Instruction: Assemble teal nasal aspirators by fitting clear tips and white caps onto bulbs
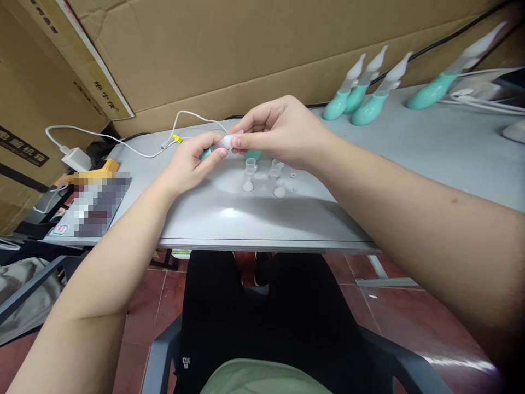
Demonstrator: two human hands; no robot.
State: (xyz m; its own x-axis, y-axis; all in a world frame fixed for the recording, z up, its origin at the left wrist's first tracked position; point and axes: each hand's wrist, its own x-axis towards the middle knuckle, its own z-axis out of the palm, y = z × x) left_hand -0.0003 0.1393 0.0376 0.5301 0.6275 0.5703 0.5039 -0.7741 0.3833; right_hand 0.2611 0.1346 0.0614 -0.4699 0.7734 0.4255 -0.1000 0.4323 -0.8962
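My left hand [191, 161] is closed around a bulb nasal aspirator [206, 153], its teal bulb mostly hidden in the palm. At the other end, my right hand [279, 131] pinches the white soft tip [227, 142] between thumb and fingers. The two hands meet above the desk. Just beneath and beyond them another teal bulb [253, 155] shows in part. Loose parts lie below my right hand: a clear cup-shaped piece [251, 166], a second clear piece [275, 171], white soft tips [280, 191] and a small ring [293, 175].
Several assembled aspirators [371, 109] stand at the back right against a cardboard wall [246, 49]. A white cable [135, 146] and a charger [77, 158] are on the left, near a yellow object [98, 171]. The desk's front edge [262, 244] runs above my lap.
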